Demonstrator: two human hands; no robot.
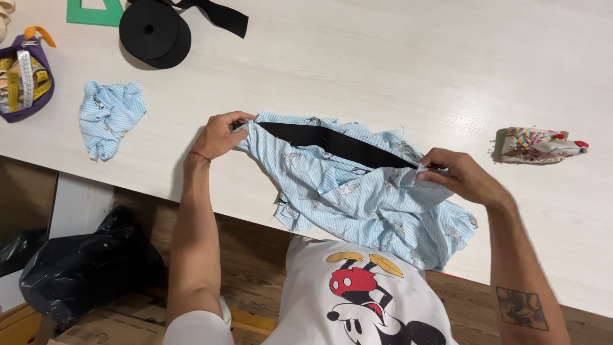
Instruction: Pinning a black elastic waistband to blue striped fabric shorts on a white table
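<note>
Hands [220, 135] [456, 176] pinch striped fabric [357, 204]; fingertips hidden.

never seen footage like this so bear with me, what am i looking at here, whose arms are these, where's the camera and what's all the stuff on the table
There is no machine here: a person works with bare hands. The one picture comes from a camera worn on that person's head, looking down, so the arms reach in from the bottom edge.

The left hand and the right hand each grip one end of a black band, stretched between them along the edge of a light blue striped fabric piece lying on the white table.

Also on the table: a smaller crumpled blue striped scrap, a roll of black band, a green plastic ruler, a purple pouch with measuring tapes, and a small colourful pincushion-like item. A black bag sits on the floor below.
</note>
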